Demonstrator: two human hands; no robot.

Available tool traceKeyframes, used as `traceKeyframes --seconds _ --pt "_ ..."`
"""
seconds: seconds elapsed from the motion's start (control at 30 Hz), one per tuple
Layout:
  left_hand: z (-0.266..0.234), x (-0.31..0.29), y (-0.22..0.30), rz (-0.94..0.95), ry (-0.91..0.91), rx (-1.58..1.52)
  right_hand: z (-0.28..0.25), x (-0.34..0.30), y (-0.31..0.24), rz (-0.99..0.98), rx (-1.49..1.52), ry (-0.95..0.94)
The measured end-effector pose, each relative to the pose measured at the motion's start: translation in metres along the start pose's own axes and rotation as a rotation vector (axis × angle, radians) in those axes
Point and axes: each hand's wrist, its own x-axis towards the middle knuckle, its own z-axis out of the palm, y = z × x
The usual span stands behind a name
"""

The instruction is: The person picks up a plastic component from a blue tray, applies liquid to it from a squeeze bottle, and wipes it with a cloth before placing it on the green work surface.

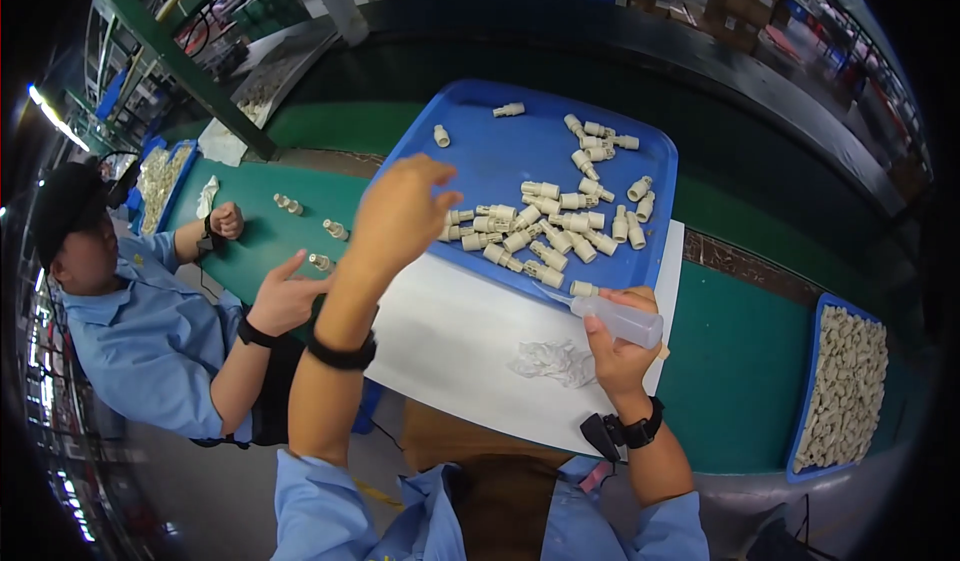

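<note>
My right hand (622,346) is wrapped round a translucent squeeze bottle (620,321) with a thin nozzle, which points left toward the tray's near edge. Beside the bottle a cream plastic fitting (583,289) shows at the fingers; whether they touch it I cannot tell. Over the left rim of a blue tray (470,111) hovers my left hand (405,206), its fingers bent and apart, with nothing visible between them. Many cream plastic fittings (575,223) lie in the tray, mostly heaped toward its near side.
White paper (440,311) with a crumpled tissue (553,363) lies before the tray on the green table (730,361). At right is a blue bin (805,421) of small cream parts. A co-worker (150,311) sits at left, near several loose fittings (335,229).
</note>
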Motion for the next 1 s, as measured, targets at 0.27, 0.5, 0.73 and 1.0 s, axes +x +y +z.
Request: traceKeyframes --seconds 0.27,0.5,0.73,1.0 --pt "0.091 0.023 -0.038 -0.118 -0.393 0.217 -0.002 0.004 0.004 -0.019 -0.014 -0.005" --pt "0.079 0.021 -0.036 -0.173 -0.298 0.354 -0.003 0.003 0.004 -0.015 -0.028 -0.018" --pt "0.036 -0.029 -0.044 -0.211 0.097 0.062 -0.004 0.002 0.003 -0.02 -0.037 0.009" --pt "0.049 -0.136 -0.038 -0.475 0.111 -0.204 0.0 -0.003 -0.003 -0.041 -0.039 -0.052"
